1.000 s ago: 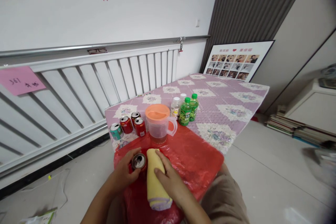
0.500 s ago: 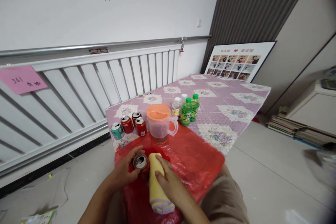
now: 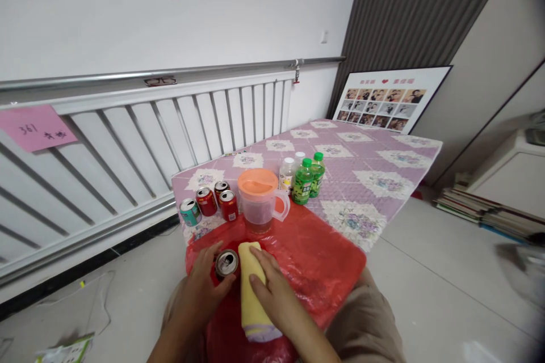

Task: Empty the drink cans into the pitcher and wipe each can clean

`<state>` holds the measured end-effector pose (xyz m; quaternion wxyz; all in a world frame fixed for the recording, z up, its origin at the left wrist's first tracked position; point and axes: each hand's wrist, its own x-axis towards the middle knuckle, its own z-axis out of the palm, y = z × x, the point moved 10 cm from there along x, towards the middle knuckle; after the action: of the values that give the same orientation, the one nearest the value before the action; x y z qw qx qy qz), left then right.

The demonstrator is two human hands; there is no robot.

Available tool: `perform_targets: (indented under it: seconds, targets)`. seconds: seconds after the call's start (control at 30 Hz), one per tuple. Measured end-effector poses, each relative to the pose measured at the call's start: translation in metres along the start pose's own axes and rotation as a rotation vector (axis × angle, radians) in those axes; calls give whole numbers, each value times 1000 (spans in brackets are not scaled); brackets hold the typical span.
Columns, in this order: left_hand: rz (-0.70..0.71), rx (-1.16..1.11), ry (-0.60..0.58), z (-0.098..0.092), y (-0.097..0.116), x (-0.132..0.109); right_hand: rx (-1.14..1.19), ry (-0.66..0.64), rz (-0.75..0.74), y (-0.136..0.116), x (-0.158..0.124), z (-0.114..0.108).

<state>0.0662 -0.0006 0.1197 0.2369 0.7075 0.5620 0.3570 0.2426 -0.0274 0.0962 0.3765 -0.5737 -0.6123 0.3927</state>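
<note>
Cloth point(image 3: 253, 306) and drink can point(image 3: 226, 264) being held side by side at near edge of table

Left hand point(image 3: 203, 281) is curving partly open around the drink can, its fingers bending round the far side and its thumb lying along the near side. The can is showing its opened top toward the camera; whether its base is touching anything cannot be told. Right hand point(image 3: 272, 289) is lying half curled over the rolled yellow cloth, thumb crossing the upper face, fingers reaching toward the far end; how firmly it is pressing cannot be told. The cloth is sitting just right of the can, over a red plastic sheet point(image 3: 323, 261).

Beyond the hands, a clear pitcher with an orange lid point(image 3: 258, 201) is standing by the far edge of the sheet, its handle pointing right. To its left, one teal can point(image 3: 190, 213) and three dark red cans point(image 3: 206, 202) are standing in a close group. To its right, two green-capped bottles point(image 3: 302, 184) and two white-capped bottles point(image 3: 286, 174) are standing close together. A purple floral tablecloth point(image 3: 370, 159) is covering the table
</note>
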Motion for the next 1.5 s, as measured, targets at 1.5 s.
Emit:
perform_targets:
  seconds: [1.5]
  targets:
    - [17,6,-96,2,5,8,-107,-110,67,8,-2,7]
